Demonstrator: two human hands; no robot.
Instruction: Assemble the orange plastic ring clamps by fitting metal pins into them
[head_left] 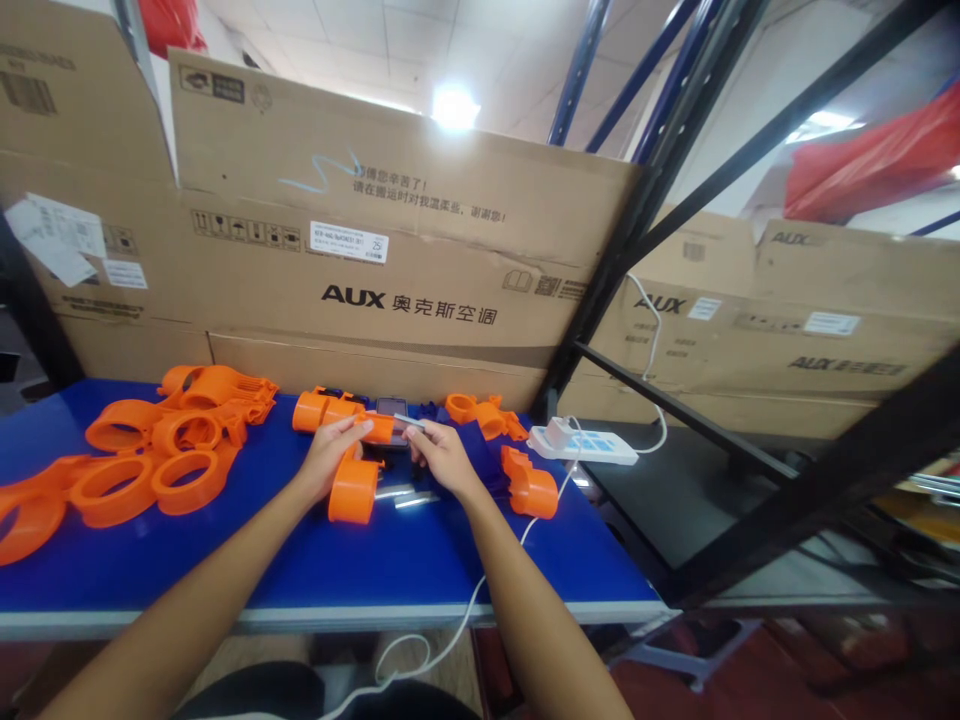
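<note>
My left hand (330, 460) is closed around an orange plastic tape dispenser (352, 492), its round ring hanging toward me and a flat end up between the hands. Pinched in my right hand (444, 458) is a thin metal strip (409, 421), close beside the dispenser's end; whether the two touch I cannot tell. Several loose metal strips (415, 500) lie on the blue tabletop (420, 570) below my hands. Just beyond my left hand rests another orange dispenser (309, 410). A dark device (391, 406) is partly hidden behind my hands.
Many orange dispensers (187, 480) are heaped on the left. Others lie on the right (534, 490) and at the back (487, 415). A white power strip (585, 444) sits at the right edge, its cable (480, 590) crossing the table front. Large cardboard boxes (405, 260) stand behind.
</note>
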